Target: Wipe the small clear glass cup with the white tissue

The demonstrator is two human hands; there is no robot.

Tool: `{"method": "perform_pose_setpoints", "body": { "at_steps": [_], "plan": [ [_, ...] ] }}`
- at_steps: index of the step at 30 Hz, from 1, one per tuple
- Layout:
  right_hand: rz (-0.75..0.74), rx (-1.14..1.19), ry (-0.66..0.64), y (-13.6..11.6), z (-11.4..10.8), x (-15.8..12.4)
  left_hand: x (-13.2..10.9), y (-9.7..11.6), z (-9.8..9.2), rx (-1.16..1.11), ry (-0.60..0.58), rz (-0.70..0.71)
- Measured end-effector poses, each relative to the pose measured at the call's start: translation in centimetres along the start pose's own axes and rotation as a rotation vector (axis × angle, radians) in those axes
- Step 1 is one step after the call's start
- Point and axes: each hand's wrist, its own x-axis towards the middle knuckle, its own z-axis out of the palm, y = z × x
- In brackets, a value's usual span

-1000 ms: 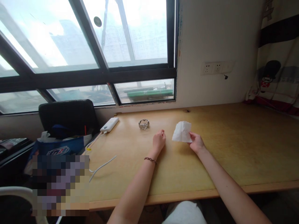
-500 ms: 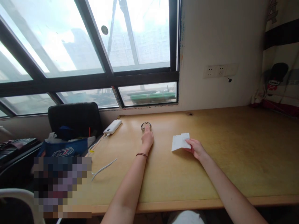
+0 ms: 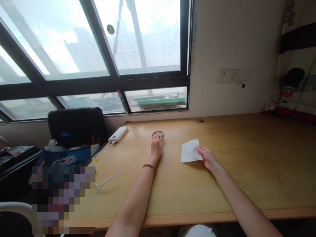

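Note:
A small silvery bracelet (image 3: 159,134) is at the back middle of the wooden desk (image 3: 222,177). My left hand (image 3: 156,147), with a braided band on its wrist, has its fingers pinched on the bracelet's near side. A white tissue (image 3: 188,151) lies on the desk to the right of it. My right hand (image 3: 206,156) rests on the desk with its fingertips holding the tissue's right edge.
A white power bank (image 3: 118,134) with white cables (image 3: 106,179) lies at the desk's back left. Beside the desk stands a black chair (image 3: 76,123) holding a blue bag (image 3: 64,158). Wall sockets (image 3: 234,75) are above the desk. Patterned fabric (image 3: 293,82) hangs at far right.
My left hand reached forward from the middle of the desk to the bracelet and closed on it. My right hand lowered the tissue from upright to flat on the desk.

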Motion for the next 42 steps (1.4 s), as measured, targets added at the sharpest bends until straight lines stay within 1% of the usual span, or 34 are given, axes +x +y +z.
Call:
{"method": "perform_pose_setpoints", "body": {
  "at_steps": [2,4,7,9,11,13,15,17,19,21,24,25,26,30,31,32,33,35,37,39,42],
  "plan": [
    [-0.022,0.036,0.001,-0.1,0.0,0.1,-0.7,1.6,-0.1,-0.083,-0.015,0.051],
    [-0.037,0.075,0.004,-0.3,-0.1,0.2,-1.6,3.6,0.1,-0.212,-0.055,0.09],
    [-0.032,0.152,-0.037,-0.9,-0.1,0.0,-3.6,6.9,0.8,-0.472,-0.139,0.141],
    [-0.028,0.187,-0.084,-1.3,-0.2,-0.1,-5.0,8.7,1.3,-0.585,-0.226,0.195],
    [-0.053,0.189,-0.101,-1.4,-0.3,-0.2,-6.2,10.0,1.5,-0.684,-0.311,0.195],
    [-0.094,0.174,-0.081,-1.2,-0.4,-0.3,-6.9,10.7,1.4,-0.727,-0.366,0.194],
    [-0.118,0.112,-0.054,-0.8,-0.3,-0.3,-7.3,11.0,1.2,-0.712,-0.375,0.255],
    [-0.12,-0.017,-0.019,-0.4,0.0,-0.3,-7.4,11.0,1.0,-0.69,-0.347,0.351],
    [-0.137,-0.154,-0.003,-0.1,0.3,-0.4,-7.4,11.0,0.8,-0.694,-0.339,0.41],
    [-0.182,-0.222,-0.014,0.1,0.6,-0.4,-7.4,11.0,0.6,-0.741,-0.408,0.391],
    [-0.24,-0.227,-0.005,0.2,0.6,-0.3,-7.4,11.0,0.5,-0.849,-0.548,0.275],
    [-0.245,-0.222,0.013,0.3,0.5,-0.2,-7.5,11.1,0.5,-0.867,-0.548,0.244],
    [-0.244,-0.216,0.033,0.3,0.4,-0.2,-7.6,11.2,0.4,-0.865,-0.505,0.225],
    [-0.196,-0.231,0.061,0.5,0.1,0.1,-8.2,11.9,0.4,-0.788,-0.188,0.227],
    [-0.186,-0.249,0.056,0.6,0.1,0.1,-8.4,12.1,0.3,-0.794,-0.155,0.23],
    [-0.182,-0.276,0.046,0.7,0.2,0.1,-8.5,12.2,0.3,-0.819,-0.163,0.232],
    [-0.182,-0.313,0.035,0.8,0.2,0.0,-8.6,12.3,0.3,-0.86,-0.196,0.226],
    [-0.178,-0.4,0.005,1.0,0.3,-0.1,-8.6,12.3,0.5,-0.968,-0.308,0.183],
    [-0.158,-0.473,-0.032,1.1,0.3,-0.3,-8.6,12.0,0.8,-1.084,-0.413,0.108],
    [-0.126,-0.482,-0.056,1.0,0.3,-0.5,-8.4,11.6,1.4,-1.196,-0.435,0.059],
    [-0.091,-0.413,-0.031,0.6,0.4,-0.8,-8.2,11.0,2.3,-1.344,-0.407,0.06]
  ]
}}
